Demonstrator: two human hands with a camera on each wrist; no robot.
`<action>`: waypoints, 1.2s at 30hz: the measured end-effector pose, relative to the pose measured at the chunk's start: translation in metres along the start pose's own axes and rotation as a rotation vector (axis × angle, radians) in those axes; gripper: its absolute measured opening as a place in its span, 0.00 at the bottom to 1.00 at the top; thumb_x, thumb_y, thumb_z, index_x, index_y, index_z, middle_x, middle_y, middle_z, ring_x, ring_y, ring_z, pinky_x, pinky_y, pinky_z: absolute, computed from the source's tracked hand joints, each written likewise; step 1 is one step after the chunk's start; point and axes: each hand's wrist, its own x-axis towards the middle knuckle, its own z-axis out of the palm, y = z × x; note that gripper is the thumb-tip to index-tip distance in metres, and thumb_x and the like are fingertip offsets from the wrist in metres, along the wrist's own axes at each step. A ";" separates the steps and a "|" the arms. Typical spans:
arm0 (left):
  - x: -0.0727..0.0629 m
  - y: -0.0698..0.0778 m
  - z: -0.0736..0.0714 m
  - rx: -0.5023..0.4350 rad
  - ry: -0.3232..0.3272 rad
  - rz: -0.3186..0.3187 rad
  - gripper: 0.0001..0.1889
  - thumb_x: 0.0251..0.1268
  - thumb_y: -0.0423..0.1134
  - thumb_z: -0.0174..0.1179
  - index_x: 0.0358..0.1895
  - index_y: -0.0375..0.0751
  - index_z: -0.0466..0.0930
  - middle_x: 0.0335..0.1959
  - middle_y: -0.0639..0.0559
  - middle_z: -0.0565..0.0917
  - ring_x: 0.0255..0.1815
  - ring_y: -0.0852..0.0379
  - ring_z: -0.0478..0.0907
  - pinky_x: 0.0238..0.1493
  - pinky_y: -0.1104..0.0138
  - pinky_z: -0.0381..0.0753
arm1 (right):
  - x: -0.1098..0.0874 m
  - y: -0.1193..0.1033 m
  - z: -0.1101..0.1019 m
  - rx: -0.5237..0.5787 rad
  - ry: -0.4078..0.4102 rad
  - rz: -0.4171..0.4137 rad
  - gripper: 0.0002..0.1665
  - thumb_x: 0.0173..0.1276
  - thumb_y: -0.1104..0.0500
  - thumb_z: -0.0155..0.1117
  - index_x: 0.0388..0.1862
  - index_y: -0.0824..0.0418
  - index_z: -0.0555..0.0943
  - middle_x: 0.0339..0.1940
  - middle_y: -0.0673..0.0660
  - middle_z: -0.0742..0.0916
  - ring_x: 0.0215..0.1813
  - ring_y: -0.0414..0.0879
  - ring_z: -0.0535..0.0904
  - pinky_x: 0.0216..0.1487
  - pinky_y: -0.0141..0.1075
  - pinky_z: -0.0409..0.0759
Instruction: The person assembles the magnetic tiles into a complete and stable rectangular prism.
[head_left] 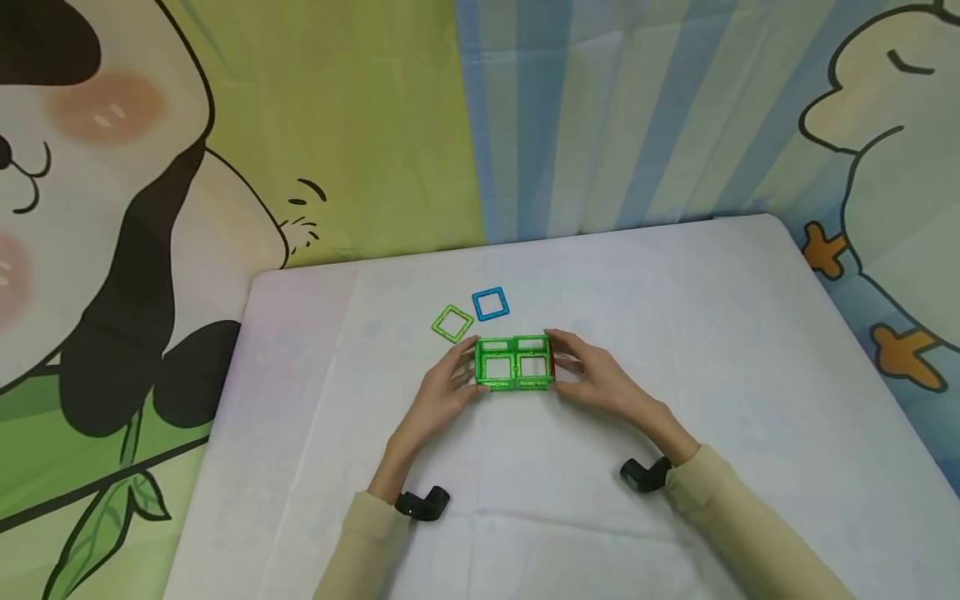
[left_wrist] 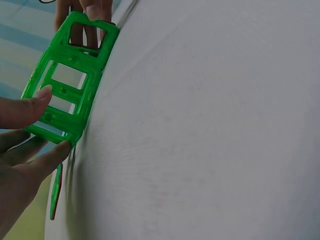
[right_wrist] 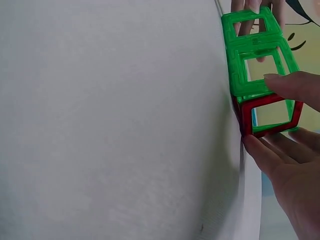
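Observation:
A box-shaped block of joined green magnetic tiles (head_left: 515, 367) sits between the two hands, two square frames wide. My left hand (head_left: 441, 393) grips its left end, thumb at the near side and fingers round the far side. At the opposite end my right hand (head_left: 606, 382) holds it the same way. A red magnetic tile (right_wrist: 247, 120) forms the right end face, beside the right thumb and fingertips. In the left wrist view, the left thumb (left_wrist: 37, 102) presses the green frame's face. Much of the far side is hidden.
Just beyond the block, a loose light-green square tile (head_left: 442, 334) and a blue square tile (head_left: 494, 316) lie on the white tabletop (head_left: 675, 292). Cartoon-printed cloth (head_left: 390, 125) rises behind the table's far edge.

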 end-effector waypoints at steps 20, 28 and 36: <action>0.020 0.005 -0.008 0.062 -0.028 -0.006 0.46 0.62 0.22 0.67 0.82 0.46 0.55 0.81 0.47 0.62 0.79 0.44 0.65 0.71 0.59 0.73 | 0.017 0.008 -0.010 0.018 -0.024 0.048 0.49 0.64 0.70 0.72 0.80 0.68 0.59 0.78 0.69 0.69 0.73 0.65 0.73 0.68 0.48 0.76; 0.040 0.024 -0.031 0.394 -0.020 0.121 0.34 0.68 0.19 0.57 0.77 0.36 0.64 0.76 0.39 0.69 0.79 0.40 0.63 0.77 0.48 0.64 | 0.019 0.009 -0.011 0.019 -0.015 0.047 0.48 0.64 0.71 0.72 0.80 0.69 0.59 0.78 0.68 0.70 0.74 0.64 0.73 0.69 0.47 0.76; 0.085 0.025 -0.043 0.526 -0.004 0.159 0.23 0.72 0.29 0.61 0.69 0.30 0.74 0.68 0.37 0.76 0.71 0.40 0.70 0.72 0.49 0.71 | 0.018 0.011 -0.010 0.020 -0.020 0.056 0.48 0.64 0.70 0.72 0.80 0.67 0.60 0.78 0.68 0.70 0.73 0.63 0.74 0.68 0.46 0.77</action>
